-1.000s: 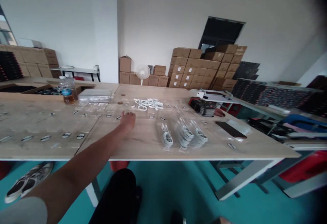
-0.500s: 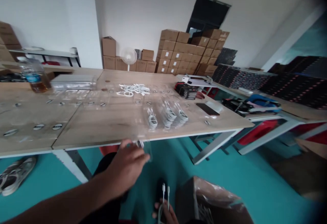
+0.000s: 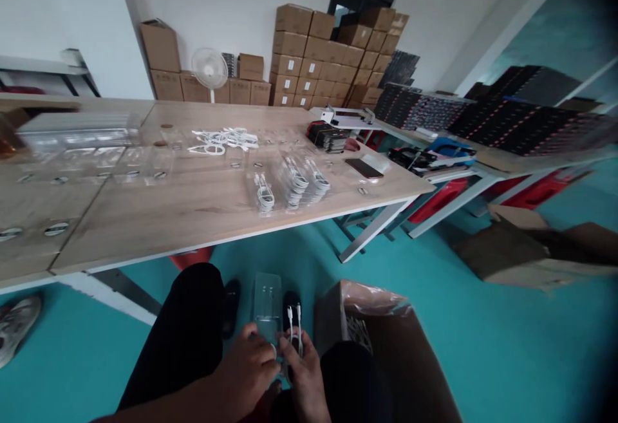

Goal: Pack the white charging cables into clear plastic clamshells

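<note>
Low over the lap, below the worktop point(image 3: 193, 214), both hands meet.
Grip of the left hand point(image 3: 248, 371) is closed on the lower end of a clear packet point(image 3: 268, 300); the right hand point(image 3: 308, 381) grip is closed around a white cable point(image 3: 293, 328), plugs pointing up just beside it.

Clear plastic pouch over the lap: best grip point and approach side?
Probably pinch the clear plastic pouch flat-wise at its near end, coming from the left, as the left hand does. It is thin and flat, and the right hand, holding the white cable, crowds its right edge.
</note>
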{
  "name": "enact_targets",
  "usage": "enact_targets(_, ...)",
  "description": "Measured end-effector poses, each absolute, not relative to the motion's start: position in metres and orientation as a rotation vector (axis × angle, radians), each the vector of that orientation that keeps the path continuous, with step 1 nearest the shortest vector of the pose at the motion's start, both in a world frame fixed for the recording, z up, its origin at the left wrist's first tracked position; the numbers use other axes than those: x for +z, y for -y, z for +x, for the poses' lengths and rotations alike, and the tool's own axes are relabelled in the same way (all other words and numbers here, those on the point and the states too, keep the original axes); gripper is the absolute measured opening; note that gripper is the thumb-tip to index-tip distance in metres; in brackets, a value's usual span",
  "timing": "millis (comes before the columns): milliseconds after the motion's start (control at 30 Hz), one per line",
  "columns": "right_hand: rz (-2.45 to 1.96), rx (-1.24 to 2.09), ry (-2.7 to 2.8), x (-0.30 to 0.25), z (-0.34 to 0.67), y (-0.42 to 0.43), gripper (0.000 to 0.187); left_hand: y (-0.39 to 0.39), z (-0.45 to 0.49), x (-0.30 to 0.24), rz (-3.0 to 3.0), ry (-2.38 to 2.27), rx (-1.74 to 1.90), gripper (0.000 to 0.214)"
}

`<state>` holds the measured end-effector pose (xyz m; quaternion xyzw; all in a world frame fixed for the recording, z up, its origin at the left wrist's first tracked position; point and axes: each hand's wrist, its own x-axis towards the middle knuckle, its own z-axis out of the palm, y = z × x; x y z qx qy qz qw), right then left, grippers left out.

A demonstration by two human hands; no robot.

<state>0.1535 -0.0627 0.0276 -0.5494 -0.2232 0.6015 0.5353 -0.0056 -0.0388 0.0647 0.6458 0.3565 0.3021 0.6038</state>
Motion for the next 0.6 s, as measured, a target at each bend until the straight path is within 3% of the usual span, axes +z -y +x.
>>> enact_targets(100, -1.385, 1.370, 0.589, 0.027, 0.156, 0.061, 0.040, 0.031, -0.011, 0.059, 1.669, -0.941, 0.822, 0.036)
enact_targets(200, -1.471, 1.341, 0.645, 0.027, 0.153, 0.059, 0.041, 0.010, -0.010, 0.048, 1.182, -1.270, 1.013, 0.062)
enact_targets(367, -1.646, 1.245, 0.747, 0.019, 0.149, 0.054, 0.043, -0.018, -0.007, 0.013, 0.379, -0.987, 0.810, 0.042)
enact_targets(600, -1.897, 0.949, 0.913, 0.014, 0.160, 0.050, 0.038, -0.008, 0.000, -0.014, 0.327, -1.016, 0.883, 0.035)
